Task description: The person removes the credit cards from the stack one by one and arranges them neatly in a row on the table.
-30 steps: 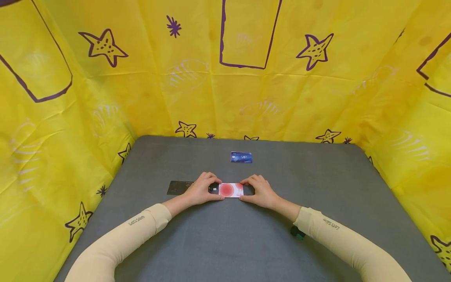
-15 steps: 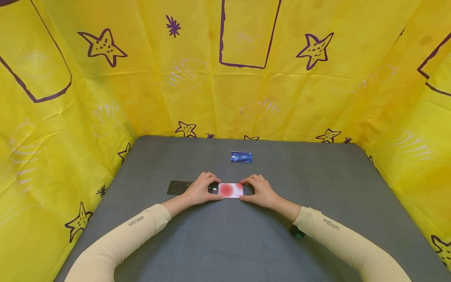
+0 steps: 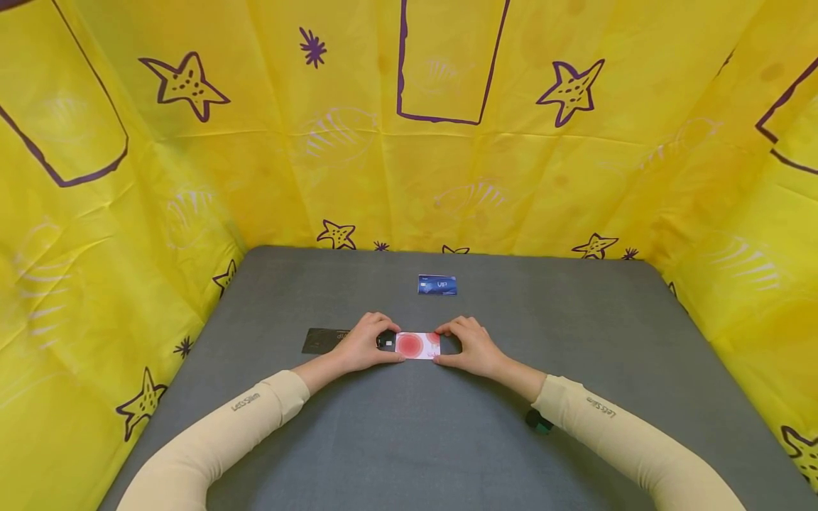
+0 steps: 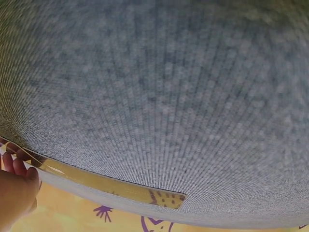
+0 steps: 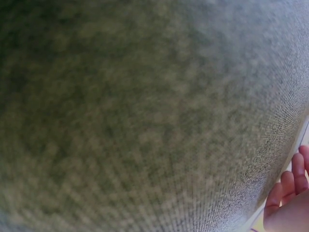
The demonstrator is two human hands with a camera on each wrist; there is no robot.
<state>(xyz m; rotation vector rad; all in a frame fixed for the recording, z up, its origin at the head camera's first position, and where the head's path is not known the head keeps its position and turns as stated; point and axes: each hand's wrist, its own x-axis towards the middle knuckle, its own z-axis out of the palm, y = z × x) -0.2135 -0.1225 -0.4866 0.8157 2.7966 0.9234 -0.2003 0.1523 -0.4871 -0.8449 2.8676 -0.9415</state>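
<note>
A white card with red circles (image 3: 418, 345) lies level between both hands in the head view, low over or on the grey table. My left hand (image 3: 365, 343) pinches its left end, thumb at the near corner and forefinger at the far one. In the same way my right hand (image 3: 471, 346) pinches the right end. Partly hidden by the left hand is a black card (image 3: 318, 341). A dark part with a chip (image 3: 388, 343) shows between left thumb and forefinger; I cannot tell if it is the same card. Farther back lies a blue VIP card (image 3: 437, 285).
The grey table (image 3: 409, 440) has yellow printed cloth (image 3: 409, 184) around its back and sides. A small dark object (image 3: 539, 421) shows at the right wrist, partly hidden by the sleeve. In the left wrist view, the glossy black card (image 4: 120, 187) reflects the cloth.
</note>
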